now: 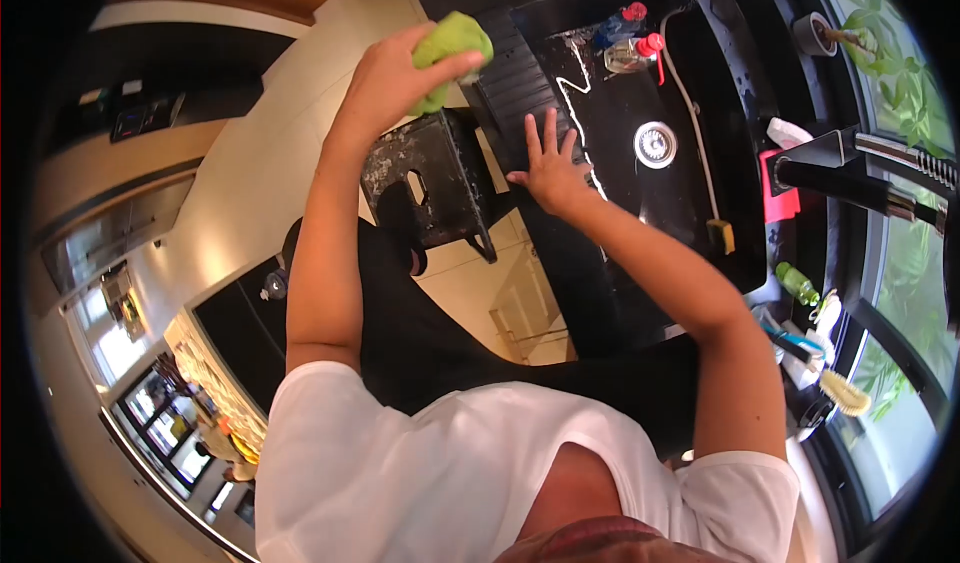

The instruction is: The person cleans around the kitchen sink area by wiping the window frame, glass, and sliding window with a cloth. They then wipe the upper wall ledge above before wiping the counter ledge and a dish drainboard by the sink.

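My left hand [395, 78] is closed around a crumpled green cloth [455, 48], held up over the floor side of the counter. My right hand [557, 171] lies with fingers spread on the front edge of the black sink [625, 148], beside its ribbed drainboard [515, 68]. Inside the basin, a clear bottle with a red top [630, 58] and a blue bottle with a red cap [618, 29] stand near the far end. A round metal drain strainer [655, 146] shows in the basin floor.
Below my left hand is a worn black step stool [430, 188]. Behind the sink are a black faucet [840, 185], a pink cloth [780, 191], a sponge [720, 236], a green bottle [797, 283] and a brush [845, 393]. Potted plants [815, 35] line the window.
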{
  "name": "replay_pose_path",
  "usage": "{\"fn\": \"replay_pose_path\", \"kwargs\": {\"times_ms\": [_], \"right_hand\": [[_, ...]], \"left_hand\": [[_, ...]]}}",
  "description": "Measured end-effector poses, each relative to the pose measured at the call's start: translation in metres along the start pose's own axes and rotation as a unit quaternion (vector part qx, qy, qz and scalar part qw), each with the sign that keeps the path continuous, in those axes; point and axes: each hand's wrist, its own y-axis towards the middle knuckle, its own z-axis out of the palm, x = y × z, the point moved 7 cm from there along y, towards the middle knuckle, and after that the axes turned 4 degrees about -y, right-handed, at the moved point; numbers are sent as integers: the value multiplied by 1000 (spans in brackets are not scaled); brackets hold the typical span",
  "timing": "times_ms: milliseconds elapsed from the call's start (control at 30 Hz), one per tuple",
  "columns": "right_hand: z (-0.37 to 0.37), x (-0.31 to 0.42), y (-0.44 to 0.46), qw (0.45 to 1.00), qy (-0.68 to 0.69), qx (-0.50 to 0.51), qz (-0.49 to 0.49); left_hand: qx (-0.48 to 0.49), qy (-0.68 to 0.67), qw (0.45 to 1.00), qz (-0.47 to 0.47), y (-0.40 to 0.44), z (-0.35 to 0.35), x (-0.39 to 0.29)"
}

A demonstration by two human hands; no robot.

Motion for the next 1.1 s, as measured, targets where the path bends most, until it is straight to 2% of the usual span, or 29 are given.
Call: {"fn": "replay_pose_path", "kwargs": {"times_ms": [67, 100, 133, 200, 300, 433, 533, 567, 667, 733, 867, 900, 1000, 1100], "right_hand": [[25, 15, 8, 997, -12, -34, 72], [32, 20, 13, 991, -13, -97, 90], [46, 19, 16, 987, -7, -112, 114], [45, 21, 15, 978, -20, -168, 126], [43, 22, 16, 973, -23, -178, 143], [40, 25, 19, 974, -39, -168, 147], [41, 26, 22, 973, -45, -159, 161], [42, 25, 22, 972, -47, -156, 167], [40, 27, 22, 966, -51, -177, 181], [41, 26, 23, 964, -52, -178, 189], [38, 26, 22, 962, -41, -185, 198], [39, 26, 22, 961, -44, -182, 202], [36, 26, 21, 960, -30, -187, 204], [37, 24, 19, 960, -25, -187, 209]], "left_hand": [[96, 34, 994, -40, 17, 10, 21], [142, 57, 985, -75, 23, 17, 34], [210, 64, 970, -103, 30, 25, 50], [305, 127, 943, -29, 42, 39, 75], [389, 195, 898, 65, 54, 55, 117], [502, 199, 839, 61, 76, 63, 123], [594, 113, 795, 52, 80, 79, 135], [612, 119, 780, 50, 81, 82, 145], [644, 209, 722, 143, 89, 97, 165], [651, 198, 712, 174, 100, 104, 163], [719, 81, 675, 141, 89, 118, 142], [728, 76, 662, 161, 84, 117, 133], [738, 59, 653, 157, 74, 132, 137], [700, 59, 688, 185, 68, 142, 145]]}}
